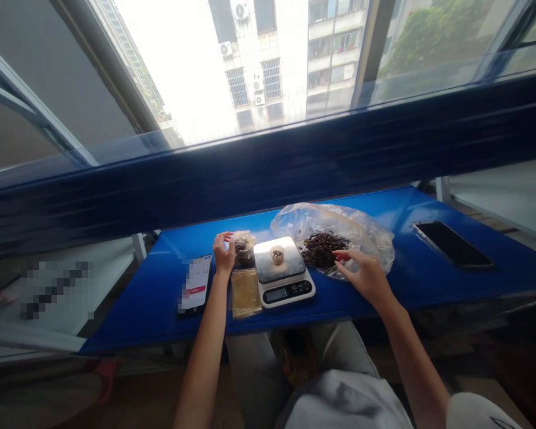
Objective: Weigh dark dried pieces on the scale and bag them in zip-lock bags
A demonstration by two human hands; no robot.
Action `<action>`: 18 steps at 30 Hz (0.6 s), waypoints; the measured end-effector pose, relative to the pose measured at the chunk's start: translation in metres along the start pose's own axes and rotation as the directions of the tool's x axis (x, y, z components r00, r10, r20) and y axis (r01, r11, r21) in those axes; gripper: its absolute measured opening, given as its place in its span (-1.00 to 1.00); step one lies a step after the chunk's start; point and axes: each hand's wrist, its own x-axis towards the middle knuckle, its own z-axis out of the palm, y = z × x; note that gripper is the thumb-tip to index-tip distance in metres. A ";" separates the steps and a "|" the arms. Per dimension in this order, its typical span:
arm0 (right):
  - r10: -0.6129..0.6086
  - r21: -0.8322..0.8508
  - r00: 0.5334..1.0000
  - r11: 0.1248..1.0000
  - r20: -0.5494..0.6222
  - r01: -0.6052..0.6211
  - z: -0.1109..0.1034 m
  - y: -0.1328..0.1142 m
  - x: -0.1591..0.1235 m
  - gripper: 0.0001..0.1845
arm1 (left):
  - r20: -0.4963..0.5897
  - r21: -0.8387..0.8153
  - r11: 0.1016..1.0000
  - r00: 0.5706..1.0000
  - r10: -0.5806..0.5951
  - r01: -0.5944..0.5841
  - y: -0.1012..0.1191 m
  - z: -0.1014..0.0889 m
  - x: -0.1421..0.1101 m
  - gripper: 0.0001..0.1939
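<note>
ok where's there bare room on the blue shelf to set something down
The widest bare stretch of blue shelf lies between the plastic bag and the black phone. Another lies left of the lit phone, at the shelf's left end. It's crowded around the scale, where the jar, gold packet and left hand sit tight.

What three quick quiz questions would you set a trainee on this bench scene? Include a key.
1. True or false: the beans lie on the bag.
2. Fill in the blank: the cup stands on the ____.
3. Which is the left hand nearest to? A: jar; B: bag; C: cup.

Key: 1 true; 2 scale; 3 A.
</note>
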 end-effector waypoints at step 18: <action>-0.033 -0.162 0.998 0.987 -0.058 0.023 0.030 -0.012 0.001 -0.63 | -0.055 -0.089 0.994 0.996 -0.071 0.066 0.002 0.003 -0.006 -0.83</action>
